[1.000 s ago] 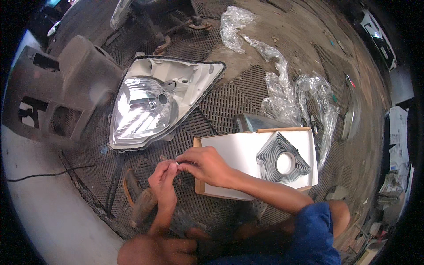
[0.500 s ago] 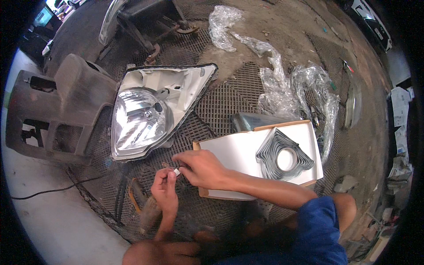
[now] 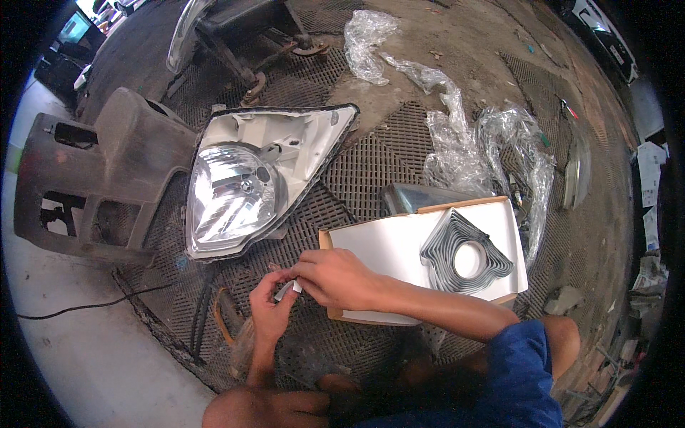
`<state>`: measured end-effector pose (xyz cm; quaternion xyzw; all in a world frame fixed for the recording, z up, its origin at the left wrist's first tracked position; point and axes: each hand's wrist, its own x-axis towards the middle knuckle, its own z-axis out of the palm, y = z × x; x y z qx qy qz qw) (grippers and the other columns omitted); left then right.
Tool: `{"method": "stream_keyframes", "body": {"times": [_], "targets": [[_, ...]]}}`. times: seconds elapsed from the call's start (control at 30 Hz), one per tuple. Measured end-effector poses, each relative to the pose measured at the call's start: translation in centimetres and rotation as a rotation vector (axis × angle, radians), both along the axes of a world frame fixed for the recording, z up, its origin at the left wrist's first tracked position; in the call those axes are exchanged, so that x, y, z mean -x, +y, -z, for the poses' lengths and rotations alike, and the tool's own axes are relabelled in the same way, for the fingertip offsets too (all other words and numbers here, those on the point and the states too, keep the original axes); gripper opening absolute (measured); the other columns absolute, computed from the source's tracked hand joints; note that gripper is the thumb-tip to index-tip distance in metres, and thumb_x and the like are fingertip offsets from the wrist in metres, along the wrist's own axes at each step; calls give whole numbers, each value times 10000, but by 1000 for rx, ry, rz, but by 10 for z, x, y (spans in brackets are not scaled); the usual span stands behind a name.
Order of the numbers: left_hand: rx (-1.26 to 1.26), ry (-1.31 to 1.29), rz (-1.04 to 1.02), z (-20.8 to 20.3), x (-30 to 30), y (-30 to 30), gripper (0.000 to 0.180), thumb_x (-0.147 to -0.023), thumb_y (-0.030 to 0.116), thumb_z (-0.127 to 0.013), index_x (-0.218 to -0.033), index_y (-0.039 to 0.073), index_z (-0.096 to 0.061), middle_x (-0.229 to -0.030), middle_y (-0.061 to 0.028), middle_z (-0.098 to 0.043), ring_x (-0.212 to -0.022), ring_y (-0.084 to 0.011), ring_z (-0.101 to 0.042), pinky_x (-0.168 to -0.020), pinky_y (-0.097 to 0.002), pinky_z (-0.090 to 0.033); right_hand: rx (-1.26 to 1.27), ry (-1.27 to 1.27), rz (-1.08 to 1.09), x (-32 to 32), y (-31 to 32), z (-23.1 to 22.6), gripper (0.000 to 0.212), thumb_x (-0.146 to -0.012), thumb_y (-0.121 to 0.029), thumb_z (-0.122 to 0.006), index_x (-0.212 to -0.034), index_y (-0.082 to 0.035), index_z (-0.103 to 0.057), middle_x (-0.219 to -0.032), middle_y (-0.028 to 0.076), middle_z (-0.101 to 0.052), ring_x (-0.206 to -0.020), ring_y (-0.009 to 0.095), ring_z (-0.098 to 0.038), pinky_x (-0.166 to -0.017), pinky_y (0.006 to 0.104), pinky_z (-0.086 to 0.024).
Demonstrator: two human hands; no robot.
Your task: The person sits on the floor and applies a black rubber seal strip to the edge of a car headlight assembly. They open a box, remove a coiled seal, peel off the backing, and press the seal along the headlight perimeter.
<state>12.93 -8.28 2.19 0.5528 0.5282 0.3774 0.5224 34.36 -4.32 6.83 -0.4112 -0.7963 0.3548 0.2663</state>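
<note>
Grey strip seemingly pinched between fingertips.

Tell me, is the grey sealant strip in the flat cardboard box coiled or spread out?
Coiled. The grey sealant strip lies wound in nested loops around an open middle, on the white inside of the flat cardboard box.

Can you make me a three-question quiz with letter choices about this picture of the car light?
1. Where is the coiled grey sealant strip?
A. in the white-lined cardboard box
B. on the big clear-lensed headlight
C. on the crumpled clear plastic wrap

2. How many hands pinch the small white strip piece?
A. none
B. one
C. two

3. How does the headlight lie?
A. lens up
B. lens down
C. standing on end

Answers: 1 A, the coil sits inside the box. 2 C, left hand and right hand both meet at it. 3 A, its shiny reflector faces the camera.
</note>
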Motion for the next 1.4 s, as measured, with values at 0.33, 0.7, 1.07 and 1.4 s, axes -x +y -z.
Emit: {"method": "stream_keyframes", "body": {"times": [0.33, 0.7, 1.07, 1.4], "targets": [[63, -250, -211, -10, -13, -3, 304, -925, 59, -739, -1192, -36, -627, -1138, -81, -662, -1051, -153, -636, -925, -286, -520, -19, 13, 194, 8, -3, 3, 172, -881, -130, -691, -1027, -39, -704, -928, 128, -673, -804, 357, -682, -704, 450, -560], [239, -452, -228, 8, -4, -4, 208, -955, 90, -722, -1117, -34, -684, -1047, -66, -713, -963, -125, -662, -898, -276, -531, 298, 138, 145, 16, 8, -5, 193, -903, -132, -705, -1055, -19, -743, -922, 142, -739, -829, 234, -724, -699, 351, -564], [166, -523, -20, 13, 14, 0, 165, -973, 84, -694, -1083, -37, -676, -1138, -87, -654, -1066, -144, -623, -933, -296, -509, 605, -6, -334, -14, 73, -28, 500, -899, -236, -770, -1340, -46, -630, -1237, 128, -673, -1072, 189, -659, -819, 344, -579], [204, -435, -8, 12, 15, -9, 149, -967, 93, -693, -1051, -30, -686, -1152, -84, -662, -1068, -145, -636, -929, -298, -519, 127, -508, 40, -3, 182, -61, 382, -883, -170, -699, -1238, -29, -691, -1133, 203, -701, -966, 397, -682, -945, 421, -529]]}}
